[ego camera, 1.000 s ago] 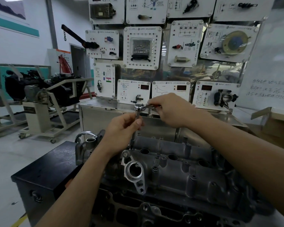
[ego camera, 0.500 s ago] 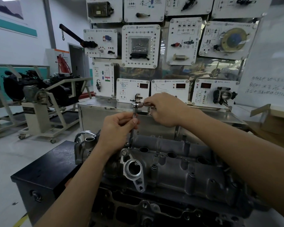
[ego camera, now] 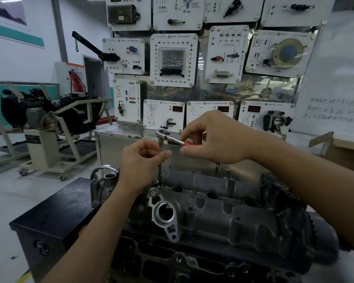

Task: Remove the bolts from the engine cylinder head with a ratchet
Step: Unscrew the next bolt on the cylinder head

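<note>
Head view: the right hand (ego camera: 217,137) grips the ratchet (ego camera: 166,136) by its red handle. The left hand (ego camera: 140,162) pinches the upright shaft (ego camera: 160,175) beneath it, whose tip sits at the cylinder head's (ego camera: 223,211) far left corner.

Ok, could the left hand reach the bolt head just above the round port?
Probably yes: the bolt head sits exposed right below the left hand, nothing covering it, though that hand pinches the ratchet extension.
</note>
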`<control>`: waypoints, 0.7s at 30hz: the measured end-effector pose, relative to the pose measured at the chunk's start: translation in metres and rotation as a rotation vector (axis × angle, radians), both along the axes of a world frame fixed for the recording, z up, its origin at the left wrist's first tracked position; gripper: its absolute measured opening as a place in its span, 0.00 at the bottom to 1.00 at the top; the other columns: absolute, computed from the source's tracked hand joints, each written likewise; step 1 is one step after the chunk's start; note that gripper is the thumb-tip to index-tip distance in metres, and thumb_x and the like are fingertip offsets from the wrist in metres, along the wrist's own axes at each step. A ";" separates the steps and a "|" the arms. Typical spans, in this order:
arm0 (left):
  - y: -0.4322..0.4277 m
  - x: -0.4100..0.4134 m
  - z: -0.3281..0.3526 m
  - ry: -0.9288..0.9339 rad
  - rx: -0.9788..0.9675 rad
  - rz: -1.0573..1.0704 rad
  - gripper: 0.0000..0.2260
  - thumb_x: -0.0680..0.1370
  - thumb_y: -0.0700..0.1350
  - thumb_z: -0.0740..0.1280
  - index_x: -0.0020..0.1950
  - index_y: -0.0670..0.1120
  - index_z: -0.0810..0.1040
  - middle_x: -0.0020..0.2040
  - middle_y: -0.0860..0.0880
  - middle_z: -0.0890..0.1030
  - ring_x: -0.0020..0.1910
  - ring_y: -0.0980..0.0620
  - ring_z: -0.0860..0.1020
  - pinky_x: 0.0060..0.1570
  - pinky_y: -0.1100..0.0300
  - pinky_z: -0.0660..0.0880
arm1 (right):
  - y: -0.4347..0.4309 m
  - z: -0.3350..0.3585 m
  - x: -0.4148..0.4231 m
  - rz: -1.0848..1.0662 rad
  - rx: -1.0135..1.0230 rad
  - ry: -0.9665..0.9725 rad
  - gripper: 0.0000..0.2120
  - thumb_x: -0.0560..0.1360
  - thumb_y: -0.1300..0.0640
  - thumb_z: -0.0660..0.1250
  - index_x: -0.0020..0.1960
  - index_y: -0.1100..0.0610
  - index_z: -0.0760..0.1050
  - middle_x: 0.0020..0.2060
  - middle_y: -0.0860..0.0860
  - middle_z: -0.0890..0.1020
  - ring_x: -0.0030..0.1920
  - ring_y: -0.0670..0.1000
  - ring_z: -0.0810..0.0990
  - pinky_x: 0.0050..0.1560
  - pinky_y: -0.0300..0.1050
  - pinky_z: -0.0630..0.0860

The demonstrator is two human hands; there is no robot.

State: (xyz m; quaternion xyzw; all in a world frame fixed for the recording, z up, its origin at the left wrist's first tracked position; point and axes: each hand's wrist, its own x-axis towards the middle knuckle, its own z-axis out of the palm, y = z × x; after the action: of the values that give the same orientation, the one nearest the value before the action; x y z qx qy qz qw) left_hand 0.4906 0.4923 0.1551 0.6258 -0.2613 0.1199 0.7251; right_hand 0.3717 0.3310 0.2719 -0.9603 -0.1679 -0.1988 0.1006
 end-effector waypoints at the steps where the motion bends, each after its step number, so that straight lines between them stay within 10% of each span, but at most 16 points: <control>1: 0.000 0.001 -0.001 0.000 0.000 -0.001 0.11 0.66 0.44 0.79 0.44 0.46 0.80 0.34 0.47 0.80 0.35 0.52 0.80 0.41 0.58 0.82 | -0.004 0.002 0.004 -0.019 -0.024 -0.015 0.10 0.76 0.49 0.72 0.52 0.52 0.85 0.37 0.44 0.84 0.37 0.41 0.79 0.42 0.40 0.78; 11: 0.003 0.000 -0.003 -0.027 -0.123 0.030 0.06 0.76 0.38 0.74 0.46 0.49 0.85 0.35 0.50 0.84 0.34 0.52 0.82 0.38 0.59 0.82 | -0.016 -0.036 0.043 -0.232 -0.099 -0.112 0.21 0.78 0.57 0.67 0.71 0.52 0.74 0.70 0.49 0.74 0.68 0.51 0.73 0.70 0.48 0.69; 21: 0.001 0.000 -0.003 -0.014 -0.225 0.166 0.07 0.76 0.39 0.74 0.43 0.50 0.85 0.33 0.53 0.83 0.31 0.56 0.80 0.34 0.63 0.80 | 0.031 -0.077 0.066 -0.141 -0.136 0.367 0.14 0.76 0.48 0.71 0.43 0.59 0.86 0.36 0.55 0.85 0.40 0.54 0.82 0.45 0.49 0.81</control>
State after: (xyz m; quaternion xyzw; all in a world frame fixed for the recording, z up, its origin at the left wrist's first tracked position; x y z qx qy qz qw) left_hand 0.4903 0.4937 0.1520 0.5589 -0.1987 0.2125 0.7766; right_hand 0.4378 0.3619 0.1947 -0.9944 -0.0920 -0.0151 0.0504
